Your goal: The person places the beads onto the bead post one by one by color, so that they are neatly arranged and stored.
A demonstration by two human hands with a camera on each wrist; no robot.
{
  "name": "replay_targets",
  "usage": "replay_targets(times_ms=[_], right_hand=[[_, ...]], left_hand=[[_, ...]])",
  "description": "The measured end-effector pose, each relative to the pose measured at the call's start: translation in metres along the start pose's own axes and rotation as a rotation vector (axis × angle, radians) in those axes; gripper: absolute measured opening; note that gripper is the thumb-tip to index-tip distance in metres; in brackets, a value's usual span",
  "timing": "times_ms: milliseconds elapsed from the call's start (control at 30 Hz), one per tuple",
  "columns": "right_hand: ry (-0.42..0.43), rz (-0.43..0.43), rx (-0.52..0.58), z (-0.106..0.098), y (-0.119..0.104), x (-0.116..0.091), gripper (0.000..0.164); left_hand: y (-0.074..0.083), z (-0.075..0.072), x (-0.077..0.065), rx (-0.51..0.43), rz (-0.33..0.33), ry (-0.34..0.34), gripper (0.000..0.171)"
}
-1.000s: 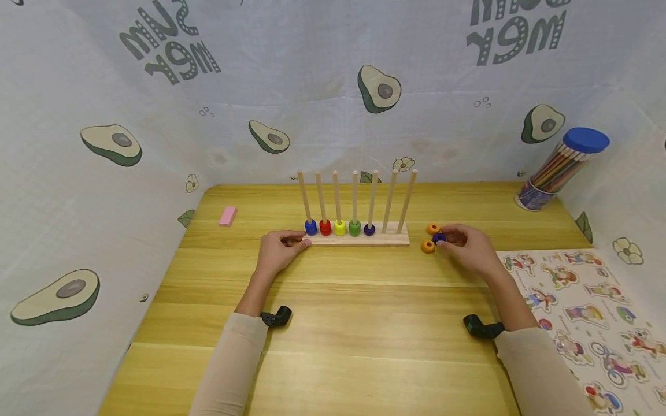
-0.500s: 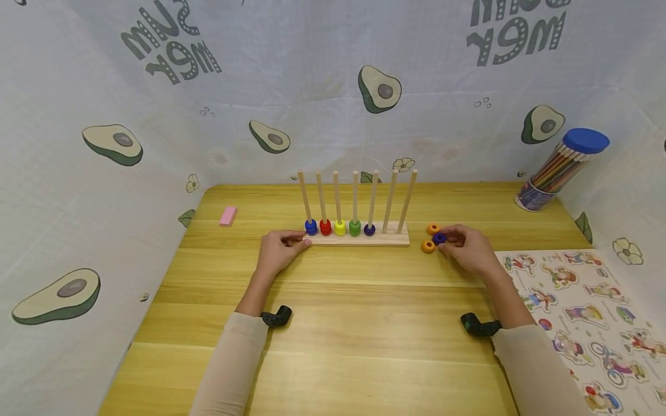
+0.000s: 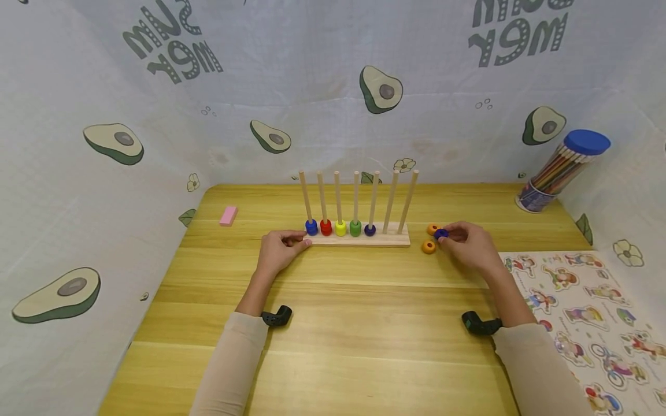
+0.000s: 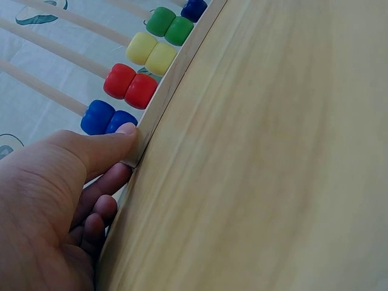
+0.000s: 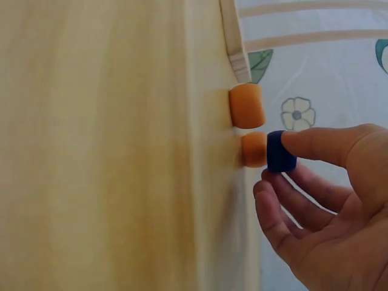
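My left hand [image 3: 277, 251] grips the left end of the wooden base [image 3: 359, 241] of a peg rack, thumb on its front edge. Seven upright pegs stand in it. From the left, pairs of blue [image 4: 97, 117], red [image 4: 140, 91], yellow [image 4: 160, 58] and green beads [image 4: 179, 30] sit at the foot of four pegs, then one dark blue bead [image 3: 370, 230]; the two right pegs are bare. To the right of the rack, my right hand [image 3: 472, 247] pinches another dark blue bead [image 5: 280, 151] between thumb and fingers, just above the table. Two orange beads [image 5: 247, 106] lie beside it.
A pink eraser-like block [image 3: 228, 216] lies at the back left of the table [image 3: 364, 341]. At the back right stands a blue-lidded tub of pencils [image 3: 559, 167]. A sheet of cartoon figures [image 3: 577, 289] covers the right side. Printed cloth hangs behind.
The dark blue bead between my right fingers has risen slightly from the table and tilted. My left hand and the rack have stayed put.
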State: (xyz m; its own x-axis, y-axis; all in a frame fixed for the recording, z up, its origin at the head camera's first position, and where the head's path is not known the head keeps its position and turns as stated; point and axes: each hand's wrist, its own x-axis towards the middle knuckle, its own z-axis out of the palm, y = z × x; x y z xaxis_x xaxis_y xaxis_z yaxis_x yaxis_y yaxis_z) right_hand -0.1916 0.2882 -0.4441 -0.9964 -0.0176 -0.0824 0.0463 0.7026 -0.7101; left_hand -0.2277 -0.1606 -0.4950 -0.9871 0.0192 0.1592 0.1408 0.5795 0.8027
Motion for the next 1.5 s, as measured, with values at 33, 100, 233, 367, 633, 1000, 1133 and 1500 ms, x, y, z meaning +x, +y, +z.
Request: replay_targets(times_ms=[33,100,233,367,633,1000,1133,1500], right_hand=[[0.011,-0.007,0.000,-0.001,-0.002,0.000,0.049],[0.036,-0.027,0.006,-0.005,-0.005,-0.001,0.050],[0.100,-0.064,0.024,-0.013,-0.016,-0.001,0.050],[0.161,-0.088,0.045,-0.022,-0.032,-0.002,0.050],[0.278,-0.174,0.098,-0.039,-0.076,0.000,0.047],[0.296,-0.363,0.226,-0.038,-0.131,0.012,0.037],[0.295,-0.410,0.232,-0.033,-0.147,0.017,0.035],[0.217,-0.471,0.202,-0.014,-0.168,0.030,0.030]], left_hand=[[0.000,0.000,0.000,0.001,-0.002,-0.001,0.025],[0.000,0.000,0.000,-0.001,-0.003,-0.002,0.026],[0.001,0.000,0.000,0.001,-0.003,-0.002,0.026],[0.001,0.000,0.000,0.002,-0.006,-0.005,0.026],[0.001,-0.002,-0.001,-0.012,-0.009,-0.002,0.026],[0.002,-0.002,-0.001,-0.016,0.011,-0.009,0.026],[0.003,-0.002,0.000,-0.013,0.012,-0.011,0.026],[0.001,-0.001,0.000,-0.016,0.018,-0.006,0.026]])
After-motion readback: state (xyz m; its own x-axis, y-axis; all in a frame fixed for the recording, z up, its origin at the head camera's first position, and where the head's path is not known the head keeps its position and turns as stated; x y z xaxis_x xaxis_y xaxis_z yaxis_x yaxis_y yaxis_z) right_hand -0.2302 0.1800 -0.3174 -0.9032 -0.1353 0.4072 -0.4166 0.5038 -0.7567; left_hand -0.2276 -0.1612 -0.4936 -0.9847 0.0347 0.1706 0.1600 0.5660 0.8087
